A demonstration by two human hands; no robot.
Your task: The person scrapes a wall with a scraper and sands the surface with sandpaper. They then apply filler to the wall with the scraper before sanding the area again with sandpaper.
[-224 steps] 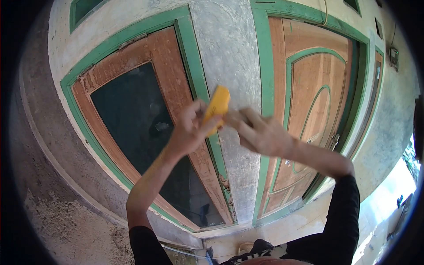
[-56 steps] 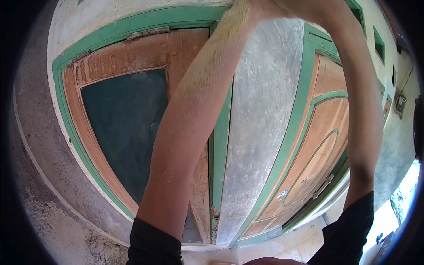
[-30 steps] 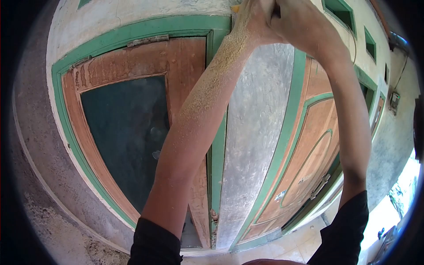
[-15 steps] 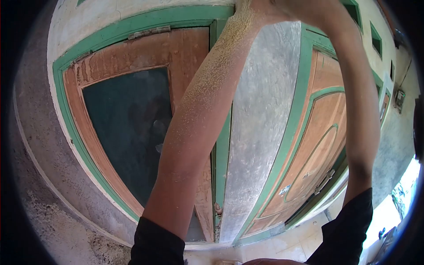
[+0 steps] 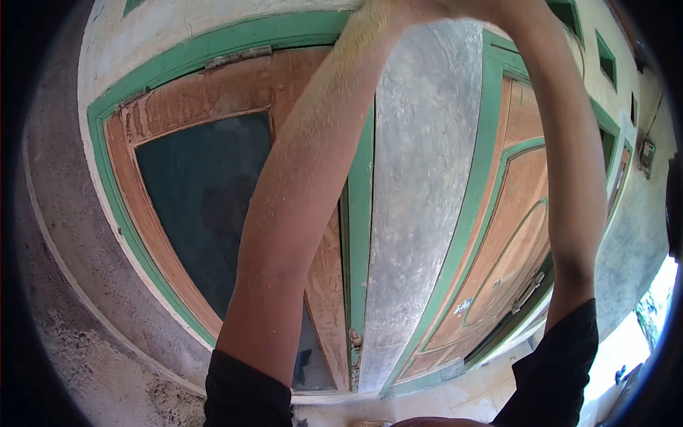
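Both my arms reach up overhead, in front of a green-framed wooden window and door. My left hand [image 5: 416,8] is cut off by the top edge, and its fingers do not show. Fine yellowish sawdust coats my left forearm [image 5: 348,64], thickest toward the wrist. Close beside it, my right hand [image 5: 480,7] is also cropped at the top and blurred. Whatever either hand holds is out of view. Nearest to the hands are the upper green frame [image 5: 284,28] and the grey wall strip [image 5: 430,142] between the two openings.
At left is a reddish-brown wooden window sash [image 5: 206,89] with dark glass [image 5: 206,178]. A panelled wooden door [image 5: 491,263] with a metal handle [image 5: 528,292] stands at right. A small meter box [image 5: 646,155] hangs on the far wall. Pale floor tiles [image 5: 455,402] lie below.
My left forearm has shifted left, and both hands have moved left along the top edge. The right arm has followed slightly left. The window and door look unchanged.
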